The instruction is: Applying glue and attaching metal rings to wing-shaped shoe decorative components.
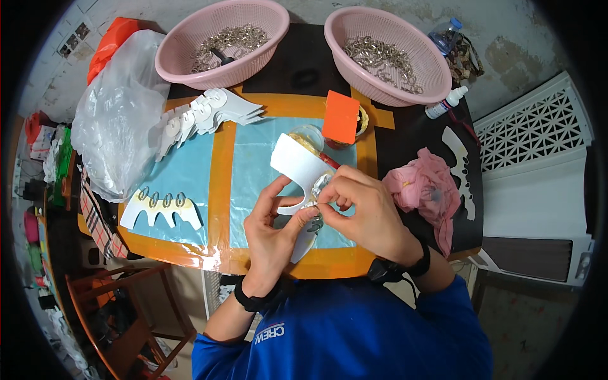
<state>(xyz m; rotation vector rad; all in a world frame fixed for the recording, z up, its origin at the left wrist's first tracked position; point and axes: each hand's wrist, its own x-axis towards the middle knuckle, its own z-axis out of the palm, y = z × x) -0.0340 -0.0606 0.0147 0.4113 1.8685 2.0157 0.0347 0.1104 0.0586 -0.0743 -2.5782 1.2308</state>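
Observation:
My left hand [269, 234] grips a white curved cut-out piece [301, 166] by its notched edge, thumb on top. My right hand [367, 206] is pinched at the same edge, its fingertips by the silver metal rings [321, 185]. What lies between those fingertips is too small to tell. A thin red stick [329, 161] runs from beside the piece toward my right fingers; whether they hold it I cannot tell. Behind the piece, partly hidden, stands a clear cup [308, 135]. To the left, a similar white piece [145, 215] lies with several rings along its notched edge.
Two pink baskets [171, 66] [437, 88] of metal rings stand at the back. White pieces [212, 109] lie stacked at left, near a plastic bag [117, 117]. An orange block [341, 118], a pink cloth [423, 190], a small bottle [446, 103] and another white piece [461, 158] are rightward.

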